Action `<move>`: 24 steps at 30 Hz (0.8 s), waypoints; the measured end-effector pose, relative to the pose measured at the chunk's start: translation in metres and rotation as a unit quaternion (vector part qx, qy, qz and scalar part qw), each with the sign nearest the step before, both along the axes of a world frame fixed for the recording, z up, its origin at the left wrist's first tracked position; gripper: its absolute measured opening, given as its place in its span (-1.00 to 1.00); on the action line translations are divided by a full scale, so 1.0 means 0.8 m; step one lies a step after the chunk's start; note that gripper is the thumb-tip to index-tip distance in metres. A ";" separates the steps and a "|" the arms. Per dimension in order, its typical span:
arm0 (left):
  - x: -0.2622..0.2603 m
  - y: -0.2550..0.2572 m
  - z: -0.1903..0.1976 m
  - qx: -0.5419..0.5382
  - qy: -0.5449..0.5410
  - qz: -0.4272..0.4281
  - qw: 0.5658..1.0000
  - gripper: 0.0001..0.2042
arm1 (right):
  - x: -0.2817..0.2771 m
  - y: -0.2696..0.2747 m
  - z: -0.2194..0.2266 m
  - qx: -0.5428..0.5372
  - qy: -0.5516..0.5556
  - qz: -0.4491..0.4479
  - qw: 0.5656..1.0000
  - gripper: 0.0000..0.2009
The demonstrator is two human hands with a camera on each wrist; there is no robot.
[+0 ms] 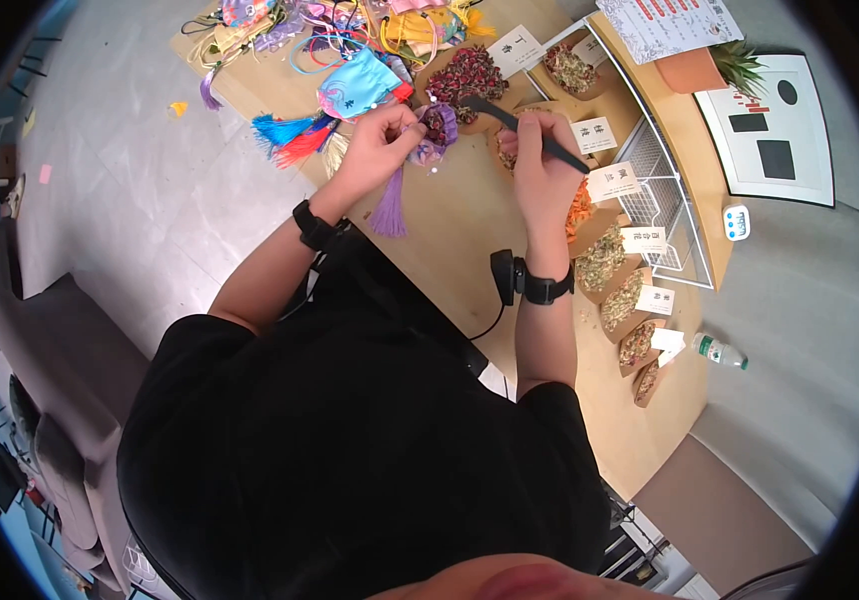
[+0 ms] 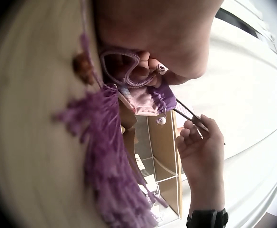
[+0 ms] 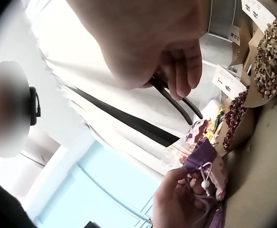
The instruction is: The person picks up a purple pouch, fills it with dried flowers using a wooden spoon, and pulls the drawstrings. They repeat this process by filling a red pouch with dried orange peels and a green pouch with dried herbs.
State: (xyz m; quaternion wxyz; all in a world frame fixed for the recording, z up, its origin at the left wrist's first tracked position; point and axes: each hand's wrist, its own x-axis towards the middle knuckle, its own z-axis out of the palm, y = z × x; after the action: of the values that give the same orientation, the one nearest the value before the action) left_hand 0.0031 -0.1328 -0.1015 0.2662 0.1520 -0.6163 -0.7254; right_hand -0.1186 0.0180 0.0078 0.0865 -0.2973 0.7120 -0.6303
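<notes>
My left hand (image 1: 380,145) pinches a small purple drawstring pouch (image 1: 437,147) by its side. Dark red bits show at the pouch's mouth in the head view. A purple tassel (image 1: 389,208) hangs from it, and a white bead (image 3: 205,184) sits on its cord. With my right hand (image 1: 548,165) I hold black tweezers (image 1: 497,113), their two prongs (image 3: 176,107) slightly apart and pointing toward the pouch side. Between the tips nothing shows. In the head view the tips are close to the paper tray of dark red dried buds (image 1: 465,75).
Paper trays of dried flowers (image 1: 602,258) with labelled cards (image 1: 615,182) line the table's right side. Finished-looking colourful pouches, including a blue one (image 1: 362,85), lie piled at the far left. A white wire rack (image 1: 662,200), potted plant (image 1: 740,72) and water bottle (image 1: 720,351) stand right.
</notes>
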 end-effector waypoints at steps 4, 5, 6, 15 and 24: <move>-0.002 0.001 -0.003 0.006 0.009 0.005 1.000 -0.83 | -0.035 -0.026 -0.023 0.087 0.086 -0.035 0.992 -0.79; -0.003 0.001 -0.003 0.010 0.015 0.006 1.000 -0.83 | -0.043 -0.036 -0.031 0.089 0.091 -0.032 0.991 -0.75; -0.003 0.000 -0.004 0.006 0.011 0.005 1.000 -0.83 | -0.047 -0.042 -0.036 0.104 0.101 -0.036 0.989 -0.75; -0.001 -0.001 -0.004 0.011 0.003 0.002 1.000 -0.83 | -0.059 -0.060 -0.063 0.117 0.158 -0.026 0.980 -0.80; 0.000 0.002 0.005 0.013 -0.005 0.006 1.000 -0.82 | 0.012 0.002 0.018 0.037 -0.019 0.035 0.999 -0.86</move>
State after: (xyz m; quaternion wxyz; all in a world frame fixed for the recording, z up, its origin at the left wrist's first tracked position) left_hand 0.0033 -0.1316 -0.0976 0.2659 0.1629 -0.6071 -0.7309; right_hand -0.1093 0.0192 0.0222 0.1327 -0.3067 0.7225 -0.6052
